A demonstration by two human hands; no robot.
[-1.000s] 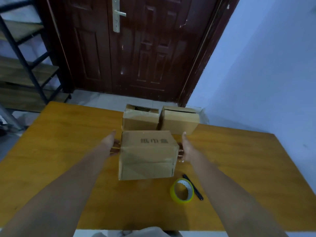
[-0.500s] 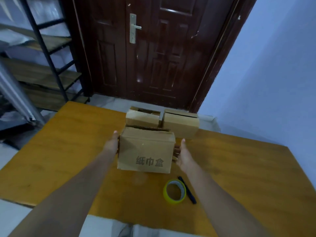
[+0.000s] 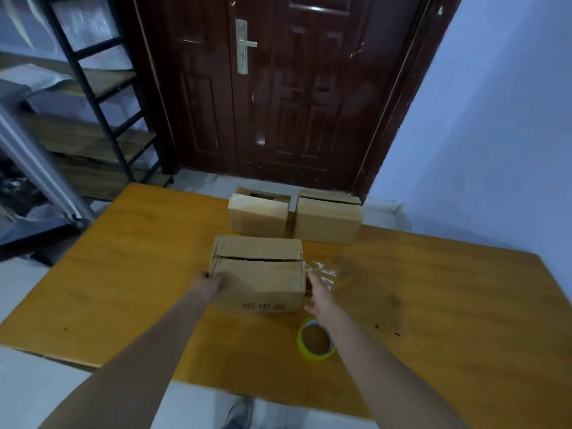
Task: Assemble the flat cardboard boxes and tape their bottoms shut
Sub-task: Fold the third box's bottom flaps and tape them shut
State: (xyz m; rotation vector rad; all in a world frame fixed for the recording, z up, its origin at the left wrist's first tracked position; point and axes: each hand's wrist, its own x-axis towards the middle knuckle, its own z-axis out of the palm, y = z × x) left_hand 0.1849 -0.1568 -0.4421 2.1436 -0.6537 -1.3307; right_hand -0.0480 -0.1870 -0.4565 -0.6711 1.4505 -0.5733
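Centrally on the orange table [image 3: 123, 274] sits a cardboard box [image 3: 258, 274], top flaps folded down with a dark slit between them, printed characters on its near face — contents hidden. Left hand [image 3: 209, 281] presses flat against the box's left end, right hand [image 3: 318, 294] against its right end, fingers fairly straight on both; a scrap of clear tape sticks out at the right end. Behind it stand two more boxes side by side — left box [image 3: 258, 216] and right box [image 3: 328, 219], insides not readable — while a yellow tape roll [image 3: 315, 340] lies just under the right wrist.
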